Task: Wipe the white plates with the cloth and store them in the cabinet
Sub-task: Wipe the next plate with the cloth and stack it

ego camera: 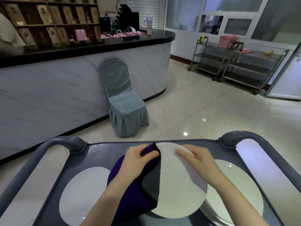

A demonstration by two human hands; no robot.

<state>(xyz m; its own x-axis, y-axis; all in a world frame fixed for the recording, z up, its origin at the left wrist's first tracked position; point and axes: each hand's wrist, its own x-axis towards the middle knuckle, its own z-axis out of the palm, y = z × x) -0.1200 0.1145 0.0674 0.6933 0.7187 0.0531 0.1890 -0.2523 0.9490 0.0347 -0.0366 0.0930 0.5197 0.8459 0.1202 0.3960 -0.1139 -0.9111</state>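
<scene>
A white plate (pixel 177 190) is held tilted over the grey cart's top tray (pixel 104 154). My right hand (pixel 195 159) grips its upper right rim. My left hand (pixel 138 160) presses a dark purple cloth (pixel 130 193) against the plate's left edge; part of the cloth shows a grey side. Flat on the tray at the left lies another white plate (pixel 81 194). A stack of white plates (pixel 234 190) sits at the right, partly hidden behind the held plate.
The cart has raised grey handles at the left (pixel 65 142) and right (pixel 241 136). Ahead on the tiled floor, a blue-grey covered chair (pixel 125 101) stands against a marble-look counter (pixel 65 88). Steel trolleys (pixel 236 62) stand at the far right.
</scene>
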